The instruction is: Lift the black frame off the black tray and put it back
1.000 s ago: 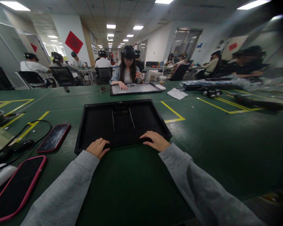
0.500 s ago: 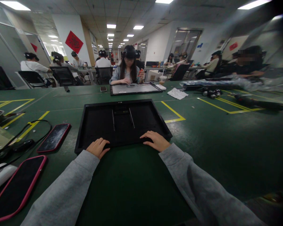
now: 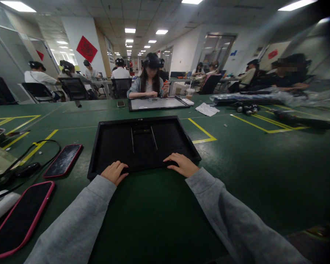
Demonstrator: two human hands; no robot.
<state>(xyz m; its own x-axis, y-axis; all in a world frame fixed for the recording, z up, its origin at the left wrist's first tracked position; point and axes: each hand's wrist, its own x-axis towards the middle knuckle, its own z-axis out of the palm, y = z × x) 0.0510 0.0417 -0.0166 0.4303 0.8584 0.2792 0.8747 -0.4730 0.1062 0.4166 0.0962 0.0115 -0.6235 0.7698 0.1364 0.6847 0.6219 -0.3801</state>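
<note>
In front of me on the green table lies a black monitor casing (image 3: 115, 143), a shallow open shell with two thin metal strips near its middle. My left hand (image 3: 114, 172) grips its near rim toward the left corner, fingers curled over the edge and thumb on my side. Toward the right corner, my right hand (image 3: 182, 165) holds the same rim in a like way, the thumb below the fingers. Both hands are closed on the rim; the undersides of the fingers are hidden. Grey sleeves cover my forearms.
Left of the casing lie a red-cased phone (image 3: 63, 160), a larger pink-cased phone (image 3: 22, 216) and a black cable (image 3: 51, 141). Across the table a co-worker (image 3: 150, 82) works over a flat panel (image 3: 156, 103). A crumpled tissue (image 3: 207, 109) and a plastic-wrapped bundle (image 3: 244, 97) lie at right.
My hands and the casing have stayed in place. Across the table, the co-worker's hand on the panel has drawn back toward their body and the other hand.
</note>
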